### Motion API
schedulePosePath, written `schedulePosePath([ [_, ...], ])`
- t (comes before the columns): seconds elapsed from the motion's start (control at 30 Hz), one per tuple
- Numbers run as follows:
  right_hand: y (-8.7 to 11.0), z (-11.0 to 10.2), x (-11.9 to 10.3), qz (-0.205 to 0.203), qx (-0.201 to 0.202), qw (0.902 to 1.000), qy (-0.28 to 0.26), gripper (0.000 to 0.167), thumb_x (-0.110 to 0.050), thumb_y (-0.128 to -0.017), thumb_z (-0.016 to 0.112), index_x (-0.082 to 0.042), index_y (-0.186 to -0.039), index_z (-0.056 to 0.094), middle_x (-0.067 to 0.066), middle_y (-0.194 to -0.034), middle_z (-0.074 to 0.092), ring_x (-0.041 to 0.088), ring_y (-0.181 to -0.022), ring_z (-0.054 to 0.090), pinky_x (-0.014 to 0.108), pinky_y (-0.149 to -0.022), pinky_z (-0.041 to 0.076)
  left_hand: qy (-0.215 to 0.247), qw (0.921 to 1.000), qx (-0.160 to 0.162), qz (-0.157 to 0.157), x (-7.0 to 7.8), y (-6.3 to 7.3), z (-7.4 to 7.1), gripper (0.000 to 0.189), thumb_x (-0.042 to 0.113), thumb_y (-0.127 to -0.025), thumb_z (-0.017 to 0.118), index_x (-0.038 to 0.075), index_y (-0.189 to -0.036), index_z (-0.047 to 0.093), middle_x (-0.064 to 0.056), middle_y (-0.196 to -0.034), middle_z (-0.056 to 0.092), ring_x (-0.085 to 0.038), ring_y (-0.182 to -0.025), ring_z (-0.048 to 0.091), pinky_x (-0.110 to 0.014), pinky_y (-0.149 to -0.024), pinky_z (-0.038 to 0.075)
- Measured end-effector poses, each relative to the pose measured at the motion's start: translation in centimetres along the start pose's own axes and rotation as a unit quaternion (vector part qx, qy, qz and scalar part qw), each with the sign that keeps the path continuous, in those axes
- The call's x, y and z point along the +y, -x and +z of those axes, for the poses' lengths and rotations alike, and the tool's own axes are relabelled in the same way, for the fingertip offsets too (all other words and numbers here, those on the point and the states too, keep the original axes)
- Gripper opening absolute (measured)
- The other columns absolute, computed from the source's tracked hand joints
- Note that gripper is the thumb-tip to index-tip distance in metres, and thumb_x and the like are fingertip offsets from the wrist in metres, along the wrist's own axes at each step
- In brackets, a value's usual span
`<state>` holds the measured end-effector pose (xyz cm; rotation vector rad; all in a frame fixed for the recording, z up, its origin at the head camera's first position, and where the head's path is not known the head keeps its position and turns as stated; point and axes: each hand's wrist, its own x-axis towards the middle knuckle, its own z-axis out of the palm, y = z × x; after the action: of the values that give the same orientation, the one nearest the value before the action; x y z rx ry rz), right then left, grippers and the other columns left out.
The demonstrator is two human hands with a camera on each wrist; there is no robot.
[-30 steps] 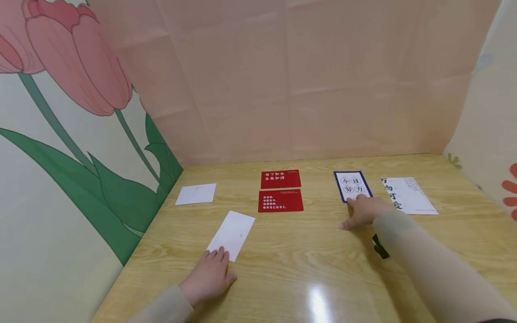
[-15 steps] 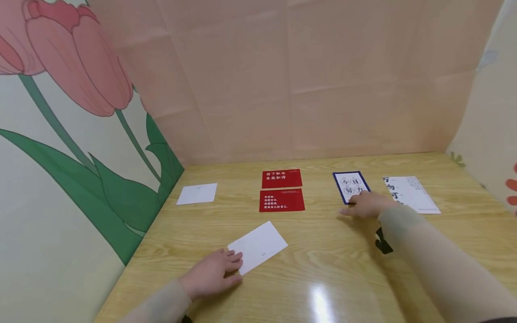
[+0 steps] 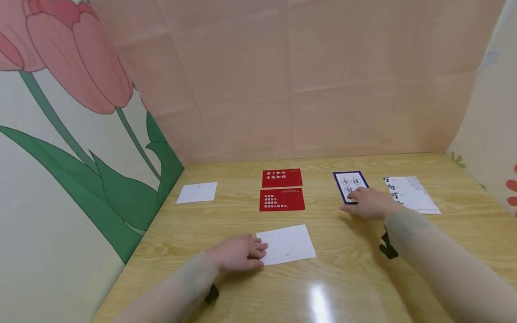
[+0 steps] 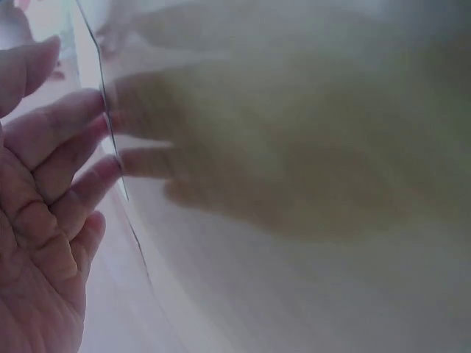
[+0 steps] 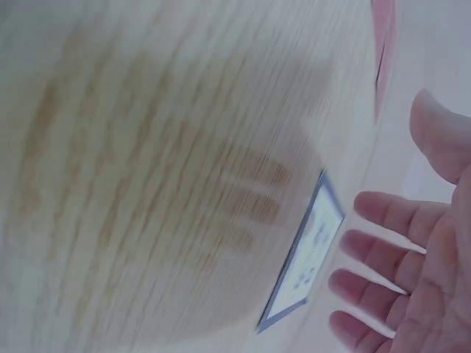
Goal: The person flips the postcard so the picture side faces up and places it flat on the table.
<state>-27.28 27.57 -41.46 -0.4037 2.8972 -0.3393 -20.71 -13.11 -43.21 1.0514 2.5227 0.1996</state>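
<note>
In the head view, a blank white card [image 3: 288, 244] lies on the wooden table, its long sides running roughly left to right. My left hand [image 3: 239, 253] rests its extended fingers on the card's left end. The left wrist view shows those fingers [image 4: 62, 129] straight at the card's edge, not curled round it. My right hand [image 3: 370, 203] is spread over the lower right part of a blue-bordered card [image 3: 349, 176] with black characters. Its fingers [image 5: 368, 294] are loosely extended beside that card in the right wrist view, holding nothing.
Two red cards, an upper one [image 3: 282, 178] and a lower one [image 3: 282, 200], lie one behind the other at the table's middle. Another white card [image 3: 197, 193] is at the far left. A white card with black lettering [image 3: 418, 195] lies right of my right hand, partly covered by it.
My left hand has slid right with the white card, turning it clockwise from steeply slanted to nearly level. The right hand stays at the blue-bordered card, shifting only slightly.
</note>
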Motion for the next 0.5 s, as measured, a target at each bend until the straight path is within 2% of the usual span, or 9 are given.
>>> schedulePosePath([
  [0.17,1.0,0.1,-2.6,-0.037,0.017,0.9992,0.001,0.062,-0.053,-0.091,0.057,-0.001,-0.125,0.06,0.024,-0.128,0.055,0.048,-0.12,0.047,0.064,-0.097,0.035,0.001,0.9998,-0.013,0.015,0.4,-2.1,-0.7,0.044,0.047,-0.094,0.055,0.025,-0.133,0.059,0.018,-0.141,0.047,-0.005,-0.136,0.036,-0.033,-0.114,0.021],
  [0.33,1.9,1.2,-4.6,-0.062,-0.002,0.9981,-0.006,0.053,-0.047,-0.091,0.062,-0.008,-0.127,0.06,0.015,-0.128,0.058,0.041,-0.119,0.051,0.061,-0.097,0.037,0.002,0.9997,-0.015,0.02,1.2,-3.7,-1.2,0.042,0.045,-0.094,0.057,0.025,-0.131,0.061,0.018,-0.14,0.048,-0.004,-0.135,0.036,-0.031,-0.114,0.021],
  [0.5,3.1,2.6,-6.0,-0.091,-0.015,0.9958,0.003,0.051,-0.046,-0.088,0.066,-0.019,-0.131,0.059,0.005,-0.135,0.055,0.034,-0.124,0.05,0.058,-0.1,0.037,0.033,0.9994,-0.012,0.007,1.8,-4.9,-1.5,0.039,0.045,-0.093,0.058,0.027,-0.127,0.064,0.02,-0.136,0.051,-0.004,-0.135,0.036,-0.03,-0.114,0.021],
])
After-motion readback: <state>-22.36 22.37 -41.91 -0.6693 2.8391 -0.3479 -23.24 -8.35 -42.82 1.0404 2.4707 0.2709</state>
